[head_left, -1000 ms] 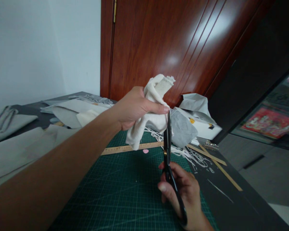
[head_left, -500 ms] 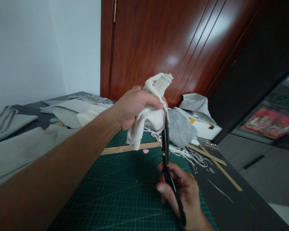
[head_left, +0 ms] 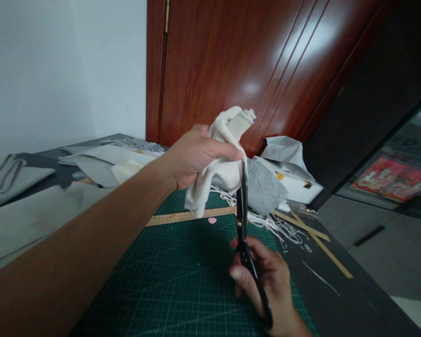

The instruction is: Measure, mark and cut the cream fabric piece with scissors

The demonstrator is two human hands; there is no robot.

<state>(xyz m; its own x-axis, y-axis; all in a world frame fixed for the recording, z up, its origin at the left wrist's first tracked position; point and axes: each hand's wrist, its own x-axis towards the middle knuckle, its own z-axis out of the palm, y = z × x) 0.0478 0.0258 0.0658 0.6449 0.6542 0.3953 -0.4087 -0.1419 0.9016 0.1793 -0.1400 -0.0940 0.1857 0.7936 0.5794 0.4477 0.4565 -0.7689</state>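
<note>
White knitted fabric, bunched and with a frayed upper end, is pinched in my left hand above the table. My right hand grips a pair of black-handled scissors, which point upward. Their blades lie against the right edge of the fabric, just below my left thumb, and look nearly closed. The fabric's lower end hangs loose. Below both hands lies a green cutting mat.
A wooden ruler crosses the mat near a small pink disc. White cords, wooden strips and a grey cloth lie to the right, before a white box. Pale cloth pieces cover the left side.
The fabric and my left hand have shifted slightly to the right. The scissor blades have come closer together at the fabric's edge.
</note>
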